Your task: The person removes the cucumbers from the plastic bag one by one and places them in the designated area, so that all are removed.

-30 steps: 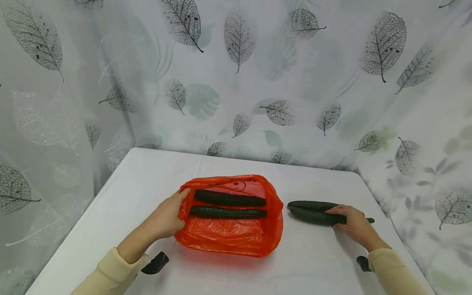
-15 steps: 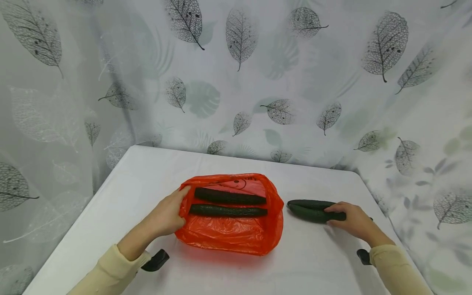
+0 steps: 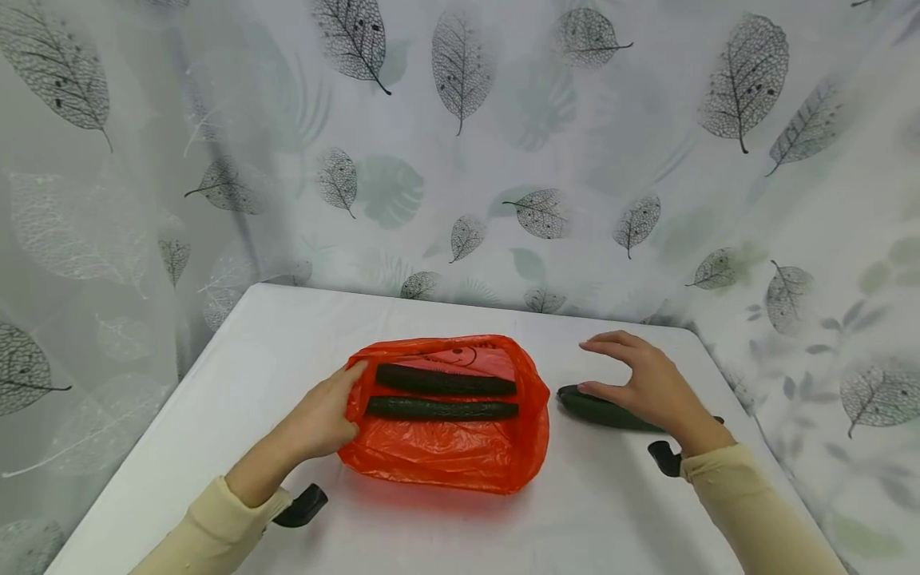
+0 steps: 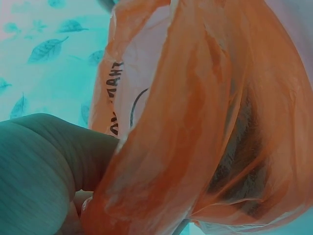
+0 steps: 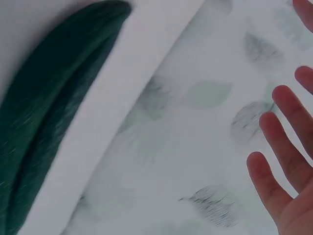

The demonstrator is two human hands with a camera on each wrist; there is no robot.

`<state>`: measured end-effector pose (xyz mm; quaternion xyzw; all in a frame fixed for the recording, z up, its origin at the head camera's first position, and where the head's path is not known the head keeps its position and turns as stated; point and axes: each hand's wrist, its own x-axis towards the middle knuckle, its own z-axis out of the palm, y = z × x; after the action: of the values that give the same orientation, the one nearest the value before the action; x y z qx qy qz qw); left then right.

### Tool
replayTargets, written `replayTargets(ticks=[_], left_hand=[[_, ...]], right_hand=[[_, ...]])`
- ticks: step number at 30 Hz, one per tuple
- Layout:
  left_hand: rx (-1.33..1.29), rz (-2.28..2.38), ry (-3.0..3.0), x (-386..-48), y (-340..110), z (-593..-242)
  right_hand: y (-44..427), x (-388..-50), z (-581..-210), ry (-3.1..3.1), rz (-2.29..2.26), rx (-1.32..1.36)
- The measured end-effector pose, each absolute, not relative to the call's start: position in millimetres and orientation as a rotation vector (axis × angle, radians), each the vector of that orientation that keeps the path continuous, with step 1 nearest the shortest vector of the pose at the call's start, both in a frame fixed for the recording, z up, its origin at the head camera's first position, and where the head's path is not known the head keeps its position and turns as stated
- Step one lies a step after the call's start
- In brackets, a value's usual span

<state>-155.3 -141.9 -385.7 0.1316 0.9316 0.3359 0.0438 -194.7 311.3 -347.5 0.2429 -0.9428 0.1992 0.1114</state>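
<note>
A red plastic bag [image 3: 438, 455] lies on the table with its mouth spread wide. Two dark green cucumbers, a far one [image 3: 446, 381] and a near one [image 3: 442, 410], lie side by side inside it. My left hand [image 3: 319, 417] pinches the bag's left rim; the left wrist view shows thumb and finger at the thin orange-red film [image 4: 161, 161]. To the bag's right, cucumbers [image 3: 600, 411] lie together on the table, partly hidden by my right hand [image 3: 650, 385]. That hand is raised over them, fingers spread, holding nothing. The right wrist view shows cucumber skin [image 5: 54, 83] apart from the fingertips.
A white-covered table [image 3: 561, 527] spans the view, with its back edge near a leaf-patterned curtain [image 3: 489, 160]. Dark wrist-worn devices, one at the left cuff [image 3: 302, 506] and one at the right [image 3: 664, 459], hang close to the tabletop.
My right hand has let go of the right-hand cucumbers, lifted and spread its fingers while moving slightly left and away from me. My left hand and the bag have hardly moved.
</note>
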Motion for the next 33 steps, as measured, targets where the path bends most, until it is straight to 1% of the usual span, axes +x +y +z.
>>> replayTargets(ticks=[7, 11, 15, 19, 24, 33], left_hand=[[0.410, 1.023, 2.852, -155.2, -142.0, -384.7], [0.414, 1.019, 2.860, -155.2, -141.7, -384.1], [0.414, 1.019, 2.863, -155.0, -141.1, -383.7], [0.425, 1.018, 2.865, -155.0, -140.7, -384.1], [0.434, 1.025, 2.854, -154.6, -140.3, -383.8], [0.429, 1.026, 2.849, -155.8, -139.9, -382.3]], right_hand=[[256.8, -187.3, -327.7, -2.594, 0.539, 0.879], [230.1, -187.5, -324.7, -2.473, 0.487, 0.983], [207.8, -187.8, -326.6, -2.442, 0.516, 1.031], [186.6, -184.2, -330.1, -2.502, 0.721, 1.012], [164.5, -183.4, -334.7, -2.538, 1.120, 0.966], [136.7, -187.8, -354.7, -2.614, 1.652, 0.795]])
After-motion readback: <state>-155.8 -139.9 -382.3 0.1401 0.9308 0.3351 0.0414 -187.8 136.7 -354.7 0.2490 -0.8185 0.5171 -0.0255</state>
